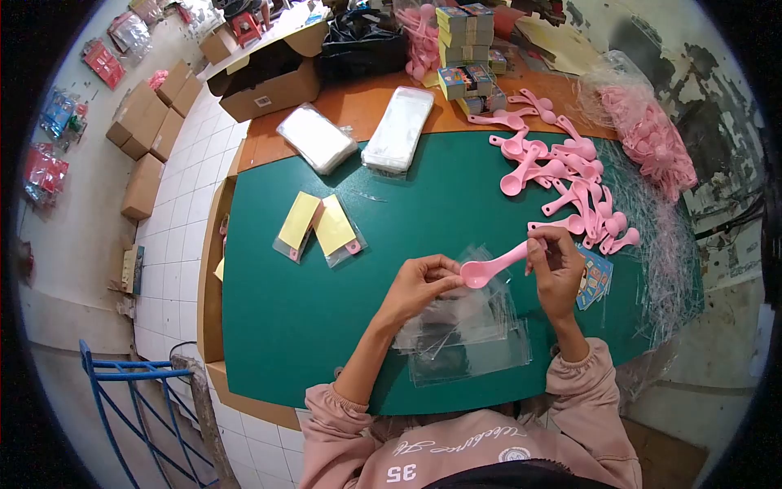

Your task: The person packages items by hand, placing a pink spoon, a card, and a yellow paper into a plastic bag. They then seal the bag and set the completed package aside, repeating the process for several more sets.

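Note:
A pink spoon (494, 266) is held between my two hands above the green table mat (391, 228). My left hand (425, 285) pinches its bowl end, and my right hand (555, 265) grips the end of its handle. Beneath the spoon lie several clear plastic bags (464, 326), spread and overlapping. Printed cards (595, 277) lie beside my right hand. Beyond that hand is a loose pile of pink spoons (582, 175). Two clear packets with yellow cards (334, 224) rest on the mat to the left.
Two stacks of clear bags (399, 130) stand at the back, near an open cardboard box (273, 85). Bundled card stacks (466, 49) and a big bag of pink spoons (648, 134) are at the back right. Crumpled plastic lines the right edge.

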A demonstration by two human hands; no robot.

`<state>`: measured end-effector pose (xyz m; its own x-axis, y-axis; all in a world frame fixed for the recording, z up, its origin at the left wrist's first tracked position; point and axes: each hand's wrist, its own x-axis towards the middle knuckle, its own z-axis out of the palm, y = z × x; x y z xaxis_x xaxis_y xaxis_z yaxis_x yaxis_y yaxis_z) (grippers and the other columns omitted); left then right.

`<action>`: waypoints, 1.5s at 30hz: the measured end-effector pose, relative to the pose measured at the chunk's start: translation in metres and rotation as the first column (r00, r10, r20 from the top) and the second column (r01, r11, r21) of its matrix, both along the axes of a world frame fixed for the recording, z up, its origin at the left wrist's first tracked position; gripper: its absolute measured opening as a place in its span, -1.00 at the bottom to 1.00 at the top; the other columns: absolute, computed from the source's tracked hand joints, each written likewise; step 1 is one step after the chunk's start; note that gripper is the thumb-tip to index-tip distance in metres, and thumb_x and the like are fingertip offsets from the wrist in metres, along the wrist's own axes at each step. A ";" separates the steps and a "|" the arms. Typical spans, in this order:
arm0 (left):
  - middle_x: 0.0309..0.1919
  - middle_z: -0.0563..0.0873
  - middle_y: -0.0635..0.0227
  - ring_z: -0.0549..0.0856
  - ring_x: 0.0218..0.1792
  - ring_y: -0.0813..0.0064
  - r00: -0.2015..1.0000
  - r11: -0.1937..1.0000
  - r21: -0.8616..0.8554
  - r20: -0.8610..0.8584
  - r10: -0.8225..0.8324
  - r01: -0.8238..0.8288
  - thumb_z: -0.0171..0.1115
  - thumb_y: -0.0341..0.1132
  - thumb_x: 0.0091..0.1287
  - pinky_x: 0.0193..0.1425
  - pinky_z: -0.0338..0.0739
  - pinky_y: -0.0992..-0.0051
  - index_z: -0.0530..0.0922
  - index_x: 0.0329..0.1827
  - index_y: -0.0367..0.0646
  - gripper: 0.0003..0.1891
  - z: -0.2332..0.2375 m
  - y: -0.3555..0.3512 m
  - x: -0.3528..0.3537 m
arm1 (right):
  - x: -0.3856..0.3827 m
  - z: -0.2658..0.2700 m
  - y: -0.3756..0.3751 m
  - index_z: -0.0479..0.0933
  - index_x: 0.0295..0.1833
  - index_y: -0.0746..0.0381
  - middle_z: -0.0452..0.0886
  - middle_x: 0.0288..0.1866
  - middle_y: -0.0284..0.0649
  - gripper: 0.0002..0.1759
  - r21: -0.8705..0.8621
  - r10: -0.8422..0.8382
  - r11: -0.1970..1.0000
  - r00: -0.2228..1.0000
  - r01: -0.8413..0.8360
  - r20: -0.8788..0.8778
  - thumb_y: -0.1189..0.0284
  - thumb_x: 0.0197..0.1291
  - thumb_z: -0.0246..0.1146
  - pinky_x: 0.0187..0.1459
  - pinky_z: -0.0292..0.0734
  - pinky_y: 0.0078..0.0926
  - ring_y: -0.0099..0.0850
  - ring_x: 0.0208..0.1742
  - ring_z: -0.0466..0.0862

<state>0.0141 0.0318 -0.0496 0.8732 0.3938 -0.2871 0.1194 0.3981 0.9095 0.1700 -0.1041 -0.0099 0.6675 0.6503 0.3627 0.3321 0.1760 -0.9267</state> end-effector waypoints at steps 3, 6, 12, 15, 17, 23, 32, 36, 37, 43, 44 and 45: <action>-0.38 0.70 0.26 0.68 -0.36 0.59 0.999 1.000 -0.022 0.046 -0.005 0.007 0.27 -0.42 0.18 -0.29 0.55 0.65 0.53 -0.22 -0.34 -0.81 -0.005 -0.002 0.001 | -0.005 0.001 0.000 0.47 -0.19 0.34 0.43 -0.42 -0.38 -0.91 0.055 -0.046 0.997 0.999 0.048 -0.027 0.58 0.19 0.15 -0.51 0.39 -0.76 -0.70 -0.51 0.44; -0.37 0.70 0.25 0.68 -0.34 0.58 0.999 0.999 -0.053 0.052 0.002 0.001 0.28 -0.42 0.18 -0.26 0.56 0.64 0.53 -0.15 -0.36 -0.77 -0.007 -0.002 0.000 | -0.006 0.000 -0.001 0.48 -0.20 0.35 0.43 -0.41 -0.38 -0.91 0.188 -0.100 0.976 0.992 0.113 -0.075 0.59 0.18 0.16 -0.49 0.39 -0.77 -0.69 -0.47 0.45; -0.36 0.70 0.25 0.68 -0.33 0.57 1.000 0.999 0.037 -0.022 0.015 -0.014 0.27 -0.43 0.18 -0.23 0.58 0.63 0.50 -0.04 -0.37 -0.69 -0.004 -0.003 0.001 | -0.007 0.001 -0.004 0.48 -0.16 0.35 0.43 -0.38 -0.37 -0.88 -0.041 -0.050 0.997 0.981 0.059 0.186 0.59 0.18 0.16 -0.43 0.39 -0.75 -0.65 -0.44 0.42; -0.37 0.70 0.26 0.68 -0.34 0.60 0.998 0.996 -0.079 0.052 0.037 -0.032 0.27 -0.43 0.18 -0.26 0.56 0.65 0.50 -0.02 -0.36 -0.68 -0.007 -0.006 0.003 | -0.009 0.002 -0.005 0.49 -0.18 0.35 0.45 -0.37 -0.36 -0.90 0.086 -0.103 0.991 0.993 0.098 0.064 0.59 0.17 0.16 -0.39 0.41 -0.74 -0.65 -0.43 0.44; -0.35 0.70 0.26 0.67 -0.33 0.62 1.000 0.999 -0.029 0.020 0.020 -0.020 0.27 -0.43 0.17 -0.25 0.54 0.66 0.49 0.00 -0.35 -0.67 -0.003 -0.004 0.001 | -0.008 0.003 -0.007 0.50 -0.18 0.35 0.49 -0.37 -0.34 -0.89 0.129 -0.089 0.988 0.996 0.086 0.018 0.60 0.15 0.17 -0.38 0.43 -0.73 -0.64 -0.41 0.47; -0.35 0.70 0.29 0.65 -0.29 0.63 0.999 0.996 0.080 0.001 -0.032 0.032 0.26 -0.44 0.18 -0.22 0.51 0.66 0.49 0.06 -0.27 -0.64 -0.003 -0.003 0.002 | -0.011 -0.001 -0.002 0.45 -0.15 0.35 0.51 -0.40 -0.32 -0.84 -0.142 0.066 0.989 0.987 -0.045 0.147 0.60 0.13 0.19 -0.40 0.45 -0.71 -0.65 -0.43 0.49; -0.30 0.67 0.36 0.58 -0.25 0.65 0.948 0.915 0.246 -0.062 -0.313 0.318 -0.07 -0.18 0.41 -0.13 0.47 0.61 0.57 -0.11 -0.34 -0.63 0.027 -0.002 -0.010 | -0.018 0.003 -0.003 0.45 -0.18 0.34 0.55 -0.36 -0.25 -0.80 -0.063 0.126 0.987 0.954 -0.148 -0.272 0.41 0.19 0.21 -0.30 0.49 -0.61 -0.55 -0.37 0.56; -0.32 0.67 0.33 0.60 -0.28 0.61 0.958 0.938 0.215 -0.152 -0.243 0.272 -0.10 -0.18 0.43 -0.16 0.49 0.58 0.57 -0.15 -0.35 -0.62 0.030 -0.010 -0.004 | -0.028 0.014 -0.011 0.58 -0.23 0.27 0.48 -0.05 -0.09 -0.40 -0.192 0.349 0.931 0.910 -0.310 0.224 -0.06 0.27 -0.08 -0.12 0.44 -0.35 -0.30 -0.20 0.54; -0.34 0.68 0.32 0.61 -0.30 0.60 0.969 0.947 0.206 -0.066 -0.238 0.246 -0.10 -0.19 0.43 -0.18 0.49 0.59 0.57 -0.15 -0.36 -0.63 0.026 -0.012 -0.003 | -0.027 0.016 -0.015 0.58 -0.23 0.27 0.48 -0.05 -0.09 -0.40 -0.193 0.345 0.933 0.911 -0.305 0.225 -0.06 0.27 -0.08 -0.12 0.44 -0.35 -0.30 -0.20 0.54; -0.28 0.69 0.18 0.65 -0.25 0.54 0.970 0.974 0.074 0.096 -0.222 0.216 -0.05 -0.24 0.41 -0.16 0.54 0.60 0.54 -0.07 -0.37 -0.67 0.050 -0.006 -0.018 | 0.053 0.016 -0.085 0.54 -0.05 0.27 0.43 -0.10 -0.07 -0.63 -0.536 -0.038 0.771 0.866 0.343 0.499 0.36 -0.01 0.27 0.03 0.34 -0.39 -0.18 -0.03 0.45; -0.28 0.68 0.16 0.67 -0.22 0.51 0.970 0.970 0.114 0.092 -0.225 0.214 -0.05 -0.25 0.41 -0.13 0.55 0.57 0.53 -0.05 -0.37 -0.67 0.050 -0.005 -0.018 | 0.068 -0.001 -0.099 0.51 -0.03 0.28 0.45 -0.12 -0.05 -0.58 -0.534 -0.083 0.677 0.774 0.506 0.628 0.45 -0.10 0.30 0.01 0.35 -0.37 -0.16 -0.05 0.46; -0.28 0.68 0.16 0.67 -0.22 0.51 0.968 0.969 0.112 0.097 -0.231 0.220 -0.05 -0.25 0.41 -0.13 0.55 0.57 0.53 -0.05 -0.37 -0.67 0.049 -0.006 -0.017 | 0.077 -0.008 -0.108 0.51 -0.03 0.28 0.45 -0.12 -0.05 -0.58 -0.534 -0.087 0.672 0.770 0.514 0.632 0.45 -0.10 0.30 0.01 0.35 -0.37 -0.16 -0.05 0.46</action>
<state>-0.0032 0.0256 -0.0009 0.9665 0.2048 -0.1550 0.0941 0.2794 0.9556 0.2467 -0.2126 -0.0182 0.7107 0.6459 0.2787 0.6968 -0.5921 -0.4047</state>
